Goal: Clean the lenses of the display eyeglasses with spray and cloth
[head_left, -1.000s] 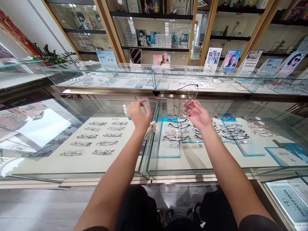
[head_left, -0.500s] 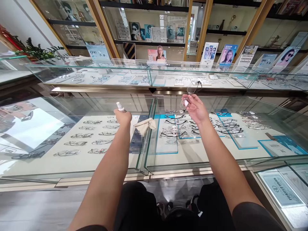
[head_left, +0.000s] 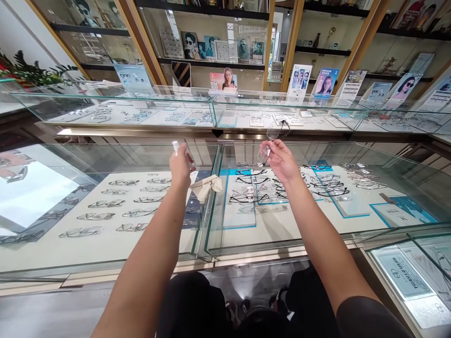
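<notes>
My left hand (head_left: 180,165) is closed round a small spray bottle (head_left: 175,146), whose white top shows above the thumb; its body is mostly hidden by my fingers. My right hand (head_left: 282,162) pinches a pair of thin-rimmed glasses (head_left: 273,132) and holds them above the display case, with one lens above my fingers and the other to their left. A small pale tag hangs near the lower lens. Between my hands, a crumpled beige cloth (head_left: 207,186) lies on the glass top by the joint of two cases.
Under the glass counter (head_left: 246,249) lie rows of spectacle frames (head_left: 101,203) on the left and more dark frames (head_left: 249,198) on the right. Beyond stands a second glass case (head_left: 183,96) carrying advertising cards (head_left: 299,82). Shelves (head_left: 218,61) line the back wall.
My left hand has turned so that its fingers show on the right, with the bottle still in it. My right hand and the glasses have shifted slightly left in view.
</notes>
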`<state>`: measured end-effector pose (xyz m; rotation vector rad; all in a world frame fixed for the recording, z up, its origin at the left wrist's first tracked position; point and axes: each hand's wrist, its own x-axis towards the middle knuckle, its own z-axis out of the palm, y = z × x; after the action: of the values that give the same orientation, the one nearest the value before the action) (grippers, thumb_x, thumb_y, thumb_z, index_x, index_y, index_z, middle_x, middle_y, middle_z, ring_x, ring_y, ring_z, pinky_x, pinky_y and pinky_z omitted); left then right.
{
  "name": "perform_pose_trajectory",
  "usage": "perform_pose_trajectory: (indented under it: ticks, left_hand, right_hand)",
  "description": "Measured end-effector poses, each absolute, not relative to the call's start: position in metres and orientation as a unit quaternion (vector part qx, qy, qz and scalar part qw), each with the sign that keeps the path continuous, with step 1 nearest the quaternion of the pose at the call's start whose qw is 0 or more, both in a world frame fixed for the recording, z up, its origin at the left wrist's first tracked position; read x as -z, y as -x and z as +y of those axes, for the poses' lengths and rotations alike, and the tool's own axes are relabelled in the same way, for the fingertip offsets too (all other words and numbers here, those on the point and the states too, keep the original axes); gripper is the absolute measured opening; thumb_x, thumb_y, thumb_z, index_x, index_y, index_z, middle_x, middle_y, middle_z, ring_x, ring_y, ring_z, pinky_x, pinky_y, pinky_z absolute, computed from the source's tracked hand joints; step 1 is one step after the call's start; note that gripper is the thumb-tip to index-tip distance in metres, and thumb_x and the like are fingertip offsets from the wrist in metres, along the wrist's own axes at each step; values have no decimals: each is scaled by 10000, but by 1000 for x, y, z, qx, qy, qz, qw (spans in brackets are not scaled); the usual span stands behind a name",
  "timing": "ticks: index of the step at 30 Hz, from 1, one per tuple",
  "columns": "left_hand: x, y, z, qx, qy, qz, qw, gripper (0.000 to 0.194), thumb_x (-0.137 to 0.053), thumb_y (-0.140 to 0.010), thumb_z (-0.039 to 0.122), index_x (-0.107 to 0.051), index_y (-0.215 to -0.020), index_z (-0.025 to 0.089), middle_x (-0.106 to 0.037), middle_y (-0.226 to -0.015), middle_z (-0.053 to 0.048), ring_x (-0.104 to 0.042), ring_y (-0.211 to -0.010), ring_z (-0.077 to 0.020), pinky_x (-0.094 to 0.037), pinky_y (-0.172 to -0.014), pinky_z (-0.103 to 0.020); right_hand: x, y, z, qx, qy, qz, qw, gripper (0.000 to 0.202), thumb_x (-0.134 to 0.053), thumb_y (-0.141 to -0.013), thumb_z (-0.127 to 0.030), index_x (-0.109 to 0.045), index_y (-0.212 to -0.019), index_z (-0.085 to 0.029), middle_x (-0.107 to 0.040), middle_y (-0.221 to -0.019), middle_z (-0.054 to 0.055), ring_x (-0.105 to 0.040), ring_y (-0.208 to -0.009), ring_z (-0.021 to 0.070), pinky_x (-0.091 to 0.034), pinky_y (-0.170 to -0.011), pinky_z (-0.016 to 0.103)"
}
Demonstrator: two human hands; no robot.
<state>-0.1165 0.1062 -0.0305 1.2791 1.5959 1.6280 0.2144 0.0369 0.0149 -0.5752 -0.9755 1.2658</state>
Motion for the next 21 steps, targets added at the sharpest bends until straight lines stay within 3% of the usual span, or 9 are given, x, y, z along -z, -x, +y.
perform_pose_trajectory:
  ticks: [4,7,12,17,21]
  left_hand:
    - [11,81,83,-603,-455,508,415,733,-451,-793,974,-498,-757,243,-526,-716,-51,-525,-641,-168,-362,-512,-307]
    - [0,63,65,-568,-491,448,486,840,-283,-767,1062,-473,-685,247,-452,-643,-51,-522,-615,-189,-337,-483,-317]
    - [-9,51,42,-481,-539,370,584,902,-135,-668,1136,-351,-547,268,-282,-504,-5,-370,-459,-151,-255,-407,-302]
    - [-7,46,36,-458,-540,305,637,891,-97,-657,1137,-310,-525,282,-231,-490,9,-289,-449,-141,-218,-432,-311]
    - [1,37,42,-517,-545,327,573,850,-300,-765,1062,-472,-604,245,-379,-584,-23,-402,-545,-166,-272,-502,-318]
  right_hand:
    - [-15,-209,33,-541,276,-458,649,282,-904,-752,-416,-685,-871,-285,-784,-1031,5,-704,-1096,190,-537,-1038,368]
    - [-14,-204,30,-517,295,-481,644,275,-916,-740,-438,-715,-851,-286,-790,-1001,7,-695,-1082,200,-517,-1055,375]
    - [-10,-191,23,-510,318,-504,621,290,-930,-732,-472,-744,-834,-274,-798,-984,18,-678,-991,202,-510,-1037,383]
    - [-7,-177,14,-515,339,-523,589,338,-926,-727,-530,-743,-833,-266,-784,-961,27,-668,-971,204,-513,-987,372]
    - [-5,-166,6,-527,345,-538,560,389,-918,-714,-579,-735,-825,-254,-776,-935,27,-662,-957,204,-501,-958,364]
